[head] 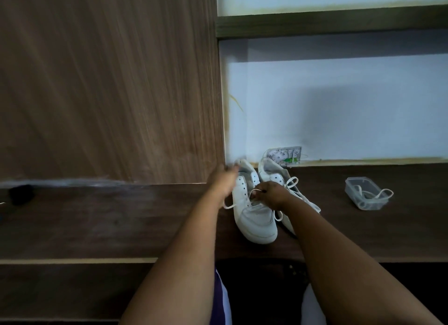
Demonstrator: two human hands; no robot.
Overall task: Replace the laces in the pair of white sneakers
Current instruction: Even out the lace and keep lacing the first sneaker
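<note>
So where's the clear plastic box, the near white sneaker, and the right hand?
Clear plastic box [352,184], head view, its left rim.
Near white sneaker [257,221], head view, its toe.
Right hand [272,193], head view, its back.

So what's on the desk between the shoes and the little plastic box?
Nothing. In the head view, the dark desk is bare between the two white shoes and the clear plastic box, which holds a lace.

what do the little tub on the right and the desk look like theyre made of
The tub looks like thin clear plastic: you see the lace through its walls. The desk looks like dark wood-grain laminate, matte; whether it is solid wood I cannot tell.
</note>
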